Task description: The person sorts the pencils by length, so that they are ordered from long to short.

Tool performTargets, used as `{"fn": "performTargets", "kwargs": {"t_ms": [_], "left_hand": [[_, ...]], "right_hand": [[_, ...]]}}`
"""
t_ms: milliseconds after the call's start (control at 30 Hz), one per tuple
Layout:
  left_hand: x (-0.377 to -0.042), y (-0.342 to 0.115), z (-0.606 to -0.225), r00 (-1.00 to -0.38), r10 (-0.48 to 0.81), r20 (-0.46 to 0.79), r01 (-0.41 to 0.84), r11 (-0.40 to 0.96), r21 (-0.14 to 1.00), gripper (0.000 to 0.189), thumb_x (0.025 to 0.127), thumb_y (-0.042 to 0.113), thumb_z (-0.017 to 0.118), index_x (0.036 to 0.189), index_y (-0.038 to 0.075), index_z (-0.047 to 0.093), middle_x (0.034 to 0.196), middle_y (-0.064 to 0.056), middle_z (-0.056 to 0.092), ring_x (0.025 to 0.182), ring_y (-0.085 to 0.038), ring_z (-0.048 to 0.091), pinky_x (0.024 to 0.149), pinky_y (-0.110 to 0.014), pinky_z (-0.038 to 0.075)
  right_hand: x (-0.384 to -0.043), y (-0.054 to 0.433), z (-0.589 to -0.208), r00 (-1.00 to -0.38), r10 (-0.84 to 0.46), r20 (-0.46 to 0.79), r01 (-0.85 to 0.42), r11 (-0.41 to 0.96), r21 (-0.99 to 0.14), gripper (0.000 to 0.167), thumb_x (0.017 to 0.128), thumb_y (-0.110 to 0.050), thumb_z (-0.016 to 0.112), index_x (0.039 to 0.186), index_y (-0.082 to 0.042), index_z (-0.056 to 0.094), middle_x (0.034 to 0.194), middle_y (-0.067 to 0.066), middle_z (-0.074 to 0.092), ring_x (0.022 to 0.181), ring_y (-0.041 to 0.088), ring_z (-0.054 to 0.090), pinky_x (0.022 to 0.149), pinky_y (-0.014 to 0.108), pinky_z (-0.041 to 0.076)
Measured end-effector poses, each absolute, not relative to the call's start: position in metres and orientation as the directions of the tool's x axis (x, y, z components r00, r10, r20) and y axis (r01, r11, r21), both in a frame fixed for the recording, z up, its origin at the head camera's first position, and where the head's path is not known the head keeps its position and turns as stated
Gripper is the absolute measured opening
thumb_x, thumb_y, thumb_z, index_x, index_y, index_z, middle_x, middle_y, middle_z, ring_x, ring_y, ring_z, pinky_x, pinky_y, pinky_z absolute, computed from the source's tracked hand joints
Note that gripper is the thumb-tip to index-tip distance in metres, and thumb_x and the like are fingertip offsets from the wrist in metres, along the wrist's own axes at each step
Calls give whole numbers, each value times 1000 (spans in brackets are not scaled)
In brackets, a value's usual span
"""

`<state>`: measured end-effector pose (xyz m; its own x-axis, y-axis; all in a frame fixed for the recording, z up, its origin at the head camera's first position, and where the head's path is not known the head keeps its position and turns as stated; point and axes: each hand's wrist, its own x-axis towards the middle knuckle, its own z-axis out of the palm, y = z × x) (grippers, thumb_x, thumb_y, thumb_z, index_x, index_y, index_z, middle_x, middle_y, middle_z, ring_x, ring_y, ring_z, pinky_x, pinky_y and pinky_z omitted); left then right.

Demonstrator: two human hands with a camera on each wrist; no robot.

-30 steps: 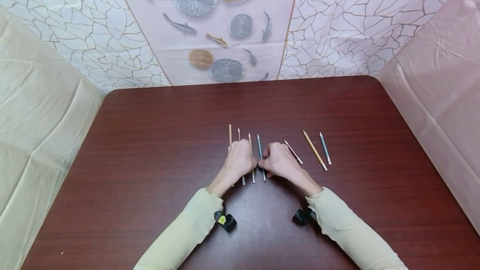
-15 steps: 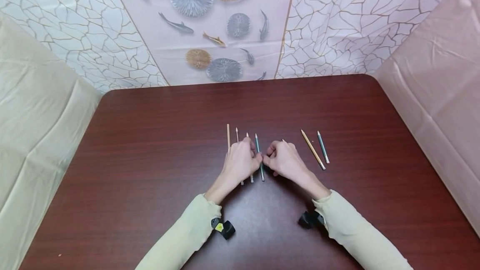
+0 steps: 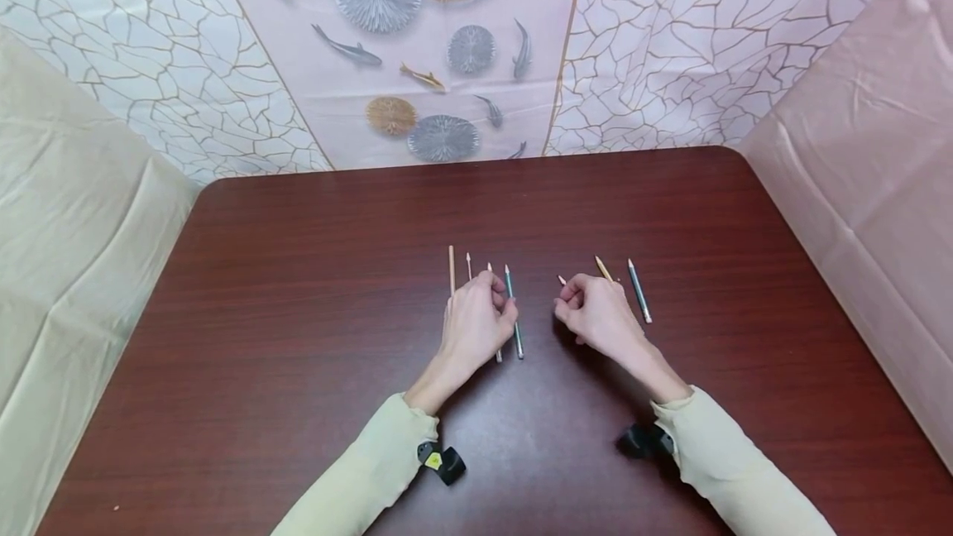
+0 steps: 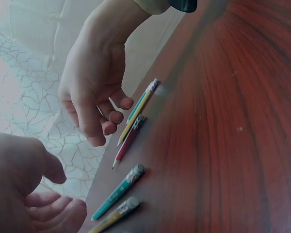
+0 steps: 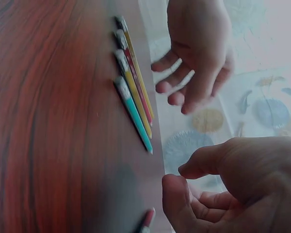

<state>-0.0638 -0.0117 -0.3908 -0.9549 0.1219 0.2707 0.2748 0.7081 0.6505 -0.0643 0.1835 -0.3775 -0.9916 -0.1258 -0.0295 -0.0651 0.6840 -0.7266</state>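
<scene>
R hand (image 3: 599, 317) has just shifted away from the near teal pencil (image 5: 135, 115), out to its own right, and now hovers over the red pencil (image 4: 126, 144), hiding most of it in the head view; contact unclear. Its fingers are loosely curled, thumb & index tips close, nothing btwn them. L hand (image 3: 472, 317) is abt where it was, over its row of pencils, thumb & fingers apart, holding nothing. Near teal sits just right of L hand, roughly in line w/ a yellow pencil (image 5: 135, 94) & the others there. So that one looks placed, and work prob. passes to the R side: red under R hand, 2nd yellow (image 3: 604, 268) & 2nd teal (image 3: 639, 291) just beyond, to its right.
</scene>
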Motion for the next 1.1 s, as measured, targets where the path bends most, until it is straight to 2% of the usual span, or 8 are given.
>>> {"fn": "performTargets", "kwargs": {"t_ms": [133, 300, 467, 567, 633, 767, 1000, 1100], "left_hand": [[-63, -9, -390, -961, 94, 262, 251, 697, 672, 20, 82, 13, 74, 97, 3, 65, 80, 0, 67, 70, -15, 66, 67, -36, 52], [-63, -6, -390, -952, 116, 282, 287, 654, 700, 23, 82, 11, 75, 99, 1, 62, 85, -3, 66, 72, -15, 68, 69, -31, 53], [-64, -5, -393, -909, 137, 395, 377, 677, 633, 31, 80, 15, 77, 103, 1, 62, 91, -9, 65, 82, -23, 66, 74, -39, 51], [-65, -3, -395, -872, 150, 466, 435, 673, 598, 39, 78, 18, 78, 108, 1, 61, 104, -13, 63, 94, -29, 60, 84, -40, 49], [-66, -2, -397, -847, 160, 507, 473, 661, 582, 45, 77, 20, 79, 112, 0, 59, 115, -15, 59, 105, -33, 55, 98, -42, 43], [-68, 0, -398, -807, 178, 563, 518, 671, 531, 56, 78, 29, 79, 119, 1, 55, 133, -18, 49, 121, -36, 44, 111, -48, 28], [-72, 3, -399, -736, 233, 636, 567, 725, 391, 68, 83, 46, 68, 129, -1, 51, 146, -19, 40, 135, -36, 35, 116, -53, 13], [-73, 3, -400, -713, 274, 645, 586, 738, 334, 76, 87, 53, 58, 138, -2, 44, 154, -20, 31, 144, -35, 24, 115, -57, 9]], "right_hand": [[-62, 194, -376, -995, -96, -17, -54, 690, -722, 6, 86, -5, 65, 86, 0, 64, 66, 2, 65, 41, 14, 60, 43, 31, 50], [-60, 205, -375, -998, -61, -4, -39, 687, -726, 4, 85, -4, 65, 87, 0, 64, 67, 3, 65, 41, 16, 60, 43, 31, 49], [-57, 210, -374, -998, -47, 35, -58, 692, -720, 5, 86, -5, 67, 87, 0, 65, 68, 4, 64, 41, 17, 60, 44, 30, 49], [-55, 211, -374, -998, -45, 50, -67, 680, -730, 5, 86, -4, 67, 88, 0, 65, 68, 4, 64, 41, 17, 60, 43, 30, 49], [-54, 211, -374, -998, -44, 55, -70, 674, -735, 4, 86, -4, 67, 87, 0, 65, 69, 5, 65, 41, 18, 60, 43, 30, 49], [-53, 213, -374, -997, -44, 63, -76, 668, -741, 4, 86, -5, 66, 87, -1, 66, 69, 4, 65, 42, 20, 61, 42, 30, 49], [-51, 217, -373, -996, -39, 76, -82, 672, -736, 4, 87, -6, 66, 86, -2, 65, 68, 3, 66, 42, 18, 61, 42, 29, 49], [-51, 219, -374, -996, -36, 82, -85, 675, -733, 5, 87, -6, 66, 86, -2, 65, 68, 3, 66, 42, 16, 60, 42, 29, 49]]}}
